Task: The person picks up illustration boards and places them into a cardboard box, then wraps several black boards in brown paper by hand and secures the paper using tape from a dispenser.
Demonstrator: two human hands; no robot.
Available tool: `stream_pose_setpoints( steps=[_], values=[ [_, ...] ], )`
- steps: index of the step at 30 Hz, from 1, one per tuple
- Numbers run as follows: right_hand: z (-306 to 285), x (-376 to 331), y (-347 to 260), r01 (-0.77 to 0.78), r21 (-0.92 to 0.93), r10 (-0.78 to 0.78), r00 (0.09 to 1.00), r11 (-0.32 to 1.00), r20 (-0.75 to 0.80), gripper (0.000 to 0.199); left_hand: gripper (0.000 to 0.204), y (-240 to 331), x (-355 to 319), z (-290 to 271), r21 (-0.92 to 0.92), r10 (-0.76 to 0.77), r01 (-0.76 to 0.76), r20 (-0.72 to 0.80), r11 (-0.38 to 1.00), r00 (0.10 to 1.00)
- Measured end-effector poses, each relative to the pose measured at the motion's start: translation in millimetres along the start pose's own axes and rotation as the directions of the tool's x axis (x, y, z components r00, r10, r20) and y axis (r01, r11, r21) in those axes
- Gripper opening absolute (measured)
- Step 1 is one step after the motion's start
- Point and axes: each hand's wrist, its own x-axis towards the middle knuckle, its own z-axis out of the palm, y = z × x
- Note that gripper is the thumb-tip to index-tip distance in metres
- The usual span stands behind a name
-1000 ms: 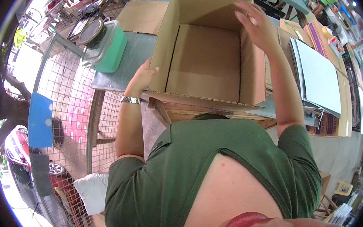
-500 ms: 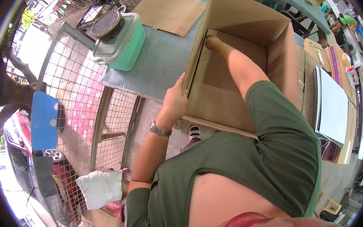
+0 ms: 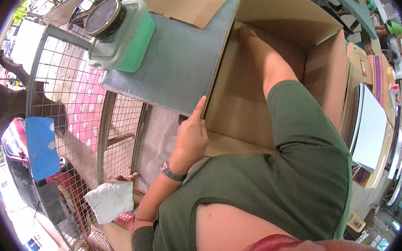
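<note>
A large open cardboard box (image 3: 240, 141) stands before me, its inside plain brown. At the box's left wall my left hand (image 3: 192, 138), with a watch on the wrist, grips the edge, the index finger lying along the rim. My right arm reaches down into the box. There my right hand (image 3: 247, 33) is near the far left inner corner, dim and smeared, so its fingers do not show clearly. Left of the box is a grey-blue tabletop (image 3: 177, 66).
On the tabletop are a flat cardboard sheet (image 3: 191, 2) and a green lidded tub (image 3: 137, 41) with a round dark-lidded container (image 3: 105, 19) on top. A wire mesh fence (image 3: 73, 93) is at the left. Stacked boards (image 3: 373, 128) lie right of the box. Other people work at the far right.
The view has shifted and the box stands more tilted, further right in the picture. My left hand has slid lower along the box edge. My right hand stays inside the box.
</note>
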Motion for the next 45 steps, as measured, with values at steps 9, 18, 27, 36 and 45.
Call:
stream_pose_setpoints(
  steps=[9,18,27,36,45],
  values=[
    [-38.0,-108.1,163.9,-0.506,0.474,0.527,0.844,0.720,0.102,0.046,0.056,6.4,-2.8,0.5,-0.075,-0.061,0.058,-0.036,0.995,0.997],
    [57.5,-137.3,196.6,-0.325,-0.080,0.318,0.944,0.942,-0.091,0.057,0.042,-8.5,6.5,14.7,-0.042,0.027,-0.039,-0.260,0.998,0.965],
    [91.1,-359.9,-42.8,0.873,-0.115,-0.880,0.465,0.474,-0.097,0.059,0.061,-29.0,-38.4,15.5,-0.829,-0.169,-0.320,-0.435,0.459,0.884],
    [120.4,-364.6,-13.9,0.823,-0.396,-0.895,0.446,0.407,0.007,0.052,0.038,-170.2,-332.3,300.7,-0.509,-0.836,0.664,-0.311,0.547,0.451],
    [113.3,-353.4,7.4,0.759,-0.507,-0.872,0.489,0.409,0.030,0.045,0.034,-81.4,-484.4,567.3,-0.910,-0.999,0.415,0.011,0.012,0.052]
  ],
)
